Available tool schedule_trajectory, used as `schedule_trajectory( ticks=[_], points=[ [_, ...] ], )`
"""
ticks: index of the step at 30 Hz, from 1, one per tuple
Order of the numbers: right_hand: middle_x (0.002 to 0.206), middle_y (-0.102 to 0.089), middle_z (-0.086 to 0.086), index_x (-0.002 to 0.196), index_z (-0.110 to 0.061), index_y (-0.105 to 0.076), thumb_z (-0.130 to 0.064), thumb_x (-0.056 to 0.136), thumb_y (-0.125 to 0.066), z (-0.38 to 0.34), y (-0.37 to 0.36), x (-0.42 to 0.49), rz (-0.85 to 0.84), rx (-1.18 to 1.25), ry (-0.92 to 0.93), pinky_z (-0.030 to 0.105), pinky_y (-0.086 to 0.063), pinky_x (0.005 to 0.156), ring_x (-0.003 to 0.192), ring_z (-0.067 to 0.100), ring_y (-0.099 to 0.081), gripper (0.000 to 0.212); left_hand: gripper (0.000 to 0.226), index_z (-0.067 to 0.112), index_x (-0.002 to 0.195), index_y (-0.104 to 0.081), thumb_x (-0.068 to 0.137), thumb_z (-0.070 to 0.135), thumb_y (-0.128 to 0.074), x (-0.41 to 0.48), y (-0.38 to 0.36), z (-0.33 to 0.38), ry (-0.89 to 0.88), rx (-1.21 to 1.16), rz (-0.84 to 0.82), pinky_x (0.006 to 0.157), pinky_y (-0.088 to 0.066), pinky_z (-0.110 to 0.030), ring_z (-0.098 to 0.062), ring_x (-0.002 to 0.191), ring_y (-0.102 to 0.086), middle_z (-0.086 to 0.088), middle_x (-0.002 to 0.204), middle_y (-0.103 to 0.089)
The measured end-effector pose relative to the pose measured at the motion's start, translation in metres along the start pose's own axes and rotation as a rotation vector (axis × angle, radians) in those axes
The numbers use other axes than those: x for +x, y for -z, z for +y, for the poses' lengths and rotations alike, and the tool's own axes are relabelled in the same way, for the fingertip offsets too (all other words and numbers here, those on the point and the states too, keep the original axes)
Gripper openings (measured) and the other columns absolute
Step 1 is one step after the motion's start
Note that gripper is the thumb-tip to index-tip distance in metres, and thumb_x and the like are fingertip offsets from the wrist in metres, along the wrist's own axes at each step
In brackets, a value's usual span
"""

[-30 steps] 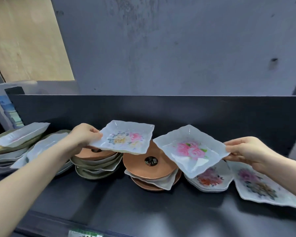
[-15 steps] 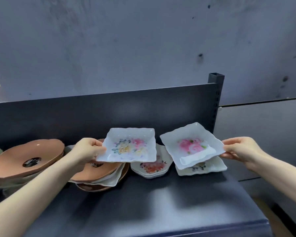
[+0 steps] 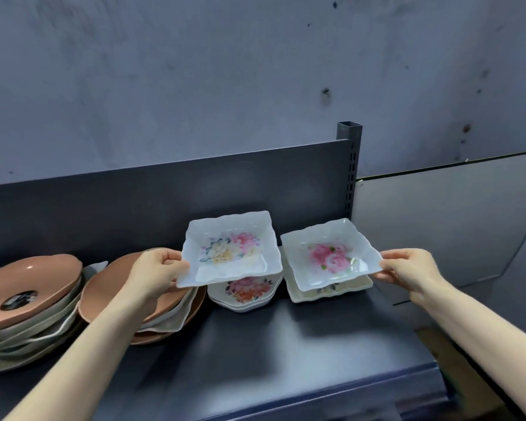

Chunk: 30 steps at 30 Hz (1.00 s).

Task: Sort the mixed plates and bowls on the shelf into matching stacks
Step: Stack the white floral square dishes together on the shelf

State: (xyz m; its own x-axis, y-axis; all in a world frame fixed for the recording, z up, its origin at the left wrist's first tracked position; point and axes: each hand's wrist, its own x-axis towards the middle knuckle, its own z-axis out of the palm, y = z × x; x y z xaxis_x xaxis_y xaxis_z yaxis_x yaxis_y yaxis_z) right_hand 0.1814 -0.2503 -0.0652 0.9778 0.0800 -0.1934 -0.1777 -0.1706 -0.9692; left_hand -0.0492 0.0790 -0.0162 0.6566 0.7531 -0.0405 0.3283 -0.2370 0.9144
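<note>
Over the shelf (image 3: 286, 344), held two square floral plates side by side. Pinched the yellow-pink plate (image 3: 230, 249) at its left rim with the left hand (image 3: 157, 270), thumb on top, fingers beneath, above a bowl stack (image 3: 246, 291). Gripped the rose plate (image 3: 331, 253) at its right corner with the right hand (image 3: 407, 268), fingers closed on the rim, just over a cream stack (image 3: 298, 294). Saw brown-topped piles (image 3: 28, 281) far left.

Shop or stockroom; slotted metal shelf (image 3: 286, 344) piled with labelled plates (image 3: 37, 275).
</note>
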Motion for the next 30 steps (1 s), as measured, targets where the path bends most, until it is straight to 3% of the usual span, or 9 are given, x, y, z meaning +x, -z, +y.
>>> schedule_trajectory(
  ticks=[4,7,9,13,15,19,23,26,30],
  points=[
    [0.062,-0.071,0.006,0.072,-0.007,-0.074,0.007,0.074,-0.053,0.013,-0.014,-0.004,0.03,-0.412,0.126,0.032,-0.059,0.067,0.047,0.015,-0.067,0.025,0.017,0.005,0.085,-0.069,0.079,-0.006,-0.058,-0.011,-0.008,-0.005,-0.019,-0.03,0.041,0.071,-0.058,-0.038,-0.027,0.072,-0.064,-0.019,0.083,-0.071],
    [0.051,-0.061,0.0,0.053,-0.017,-0.064,0.0,0.068,-0.053,0.017,-0.017,-0.009,0.05,-0.705,0.236,0.029,-0.05,0.063,0.063,0.031,-0.06,0.026,0.016,0.009,0.085,-0.07,0.072,0.005,-0.062,-0.017,-0.008,-0.005,-0.024,-0.027,0.055,0.075,-0.058,-0.045,-0.026,0.072,-0.066,-0.021,0.085,-0.074],
    [0.047,-0.049,-0.003,0.044,-0.021,-0.05,-0.001,0.069,-0.053,0.019,-0.018,-0.01,0.052,-0.781,0.262,0.027,-0.039,0.06,0.064,0.028,-0.047,0.032,0.023,0.013,0.082,-0.071,0.062,0.015,-0.06,-0.02,-0.006,-0.005,-0.027,-0.011,0.056,0.077,-0.057,-0.05,-0.026,0.071,-0.065,-0.021,0.083,-0.074],
    [0.055,-0.055,-0.003,0.05,-0.023,-0.056,-0.002,0.072,-0.053,0.021,-0.019,-0.005,0.043,-0.819,0.278,0.027,-0.037,0.062,0.069,0.031,-0.05,0.03,0.015,0.014,0.082,-0.071,0.07,0.009,-0.062,-0.021,-0.008,-0.007,-0.004,0.0,0.072,0.077,-0.057,-0.049,-0.024,0.069,-0.063,-0.02,0.084,-0.074],
    [0.073,-0.067,0.007,0.07,-0.012,-0.068,-0.003,0.074,-0.053,0.019,-0.019,-0.005,0.066,-0.88,0.345,0.029,-0.038,0.063,0.08,0.037,-0.059,0.019,0.015,0.011,0.084,-0.07,0.076,0.002,-0.061,-0.022,-0.012,-0.01,0.004,-0.014,0.086,0.069,-0.054,-0.039,-0.023,0.068,-0.061,-0.019,0.082,-0.074],
    [0.089,-0.077,0.003,0.087,-0.013,-0.078,-0.005,0.079,-0.062,0.003,-0.037,-0.025,0.065,-0.665,0.506,0.03,-0.048,0.075,0.09,0.027,-0.069,0.02,0.016,0.003,0.087,-0.069,0.078,-0.005,-0.058,-0.026,-0.025,-0.012,0.04,-0.131,0.063,0.064,-0.046,-0.033,-0.022,0.068,-0.054,-0.015,0.073,-0.064],
    [0.072,-0.074,0.009,0.072,-0.01,-0.076,-0.006,0.082,-0.062,-0.015,-0.066,-0.047,-0.233,-0.209,0.297,0.04,-0.059,0.076,0.063,0.02,-0.068,0.017,0.016,0.009,0.078,-0.071,0.064,0.007,-0.063,-0.027,-0.041,-0.013,0.057,-0.199,0.022,0.067,-0.047,-0.04,-0.025,0.07,-0.058,-0.027,0.077,-0.067],
    [0.081,-0.075,0.014,0.081,-0.007,-0.076,-0.009,0.085,-0.063,-0.018,-0.079,-0.05,-0.328,-0.174,0.228,0.037,-0.06,0.073,0.065,0.019,-0.067,0.013,0.016,0.006,0.087,-0.069,0.074,0.001,-0.062,-0.029,-0.052,-0.013,0.052,-0.17,0.011,0.067,-0.053,-0.041,-0.024,0.069,-0.06,-0.026,0.083,-0.07],
    [0.085,-0.076,0.01,0.081,-0.005,-0.076,0.0,0.078,-0.064,-0.016,-0.078,-0.047,-0.299,-0.208,0.226,0.031,-0.06,0.066,0.066,0.021,-0.069,0.013,0.014,0.004,0.088,-0.068,0.078,-0.002,-0.06,-0.034,-0.067,-0.015,0.041,-0.153,-0.009,0.068,-0.055,-0.045,-0.023,0.067,-0.057,-0.014,0.074,-0.066]
  ],
)
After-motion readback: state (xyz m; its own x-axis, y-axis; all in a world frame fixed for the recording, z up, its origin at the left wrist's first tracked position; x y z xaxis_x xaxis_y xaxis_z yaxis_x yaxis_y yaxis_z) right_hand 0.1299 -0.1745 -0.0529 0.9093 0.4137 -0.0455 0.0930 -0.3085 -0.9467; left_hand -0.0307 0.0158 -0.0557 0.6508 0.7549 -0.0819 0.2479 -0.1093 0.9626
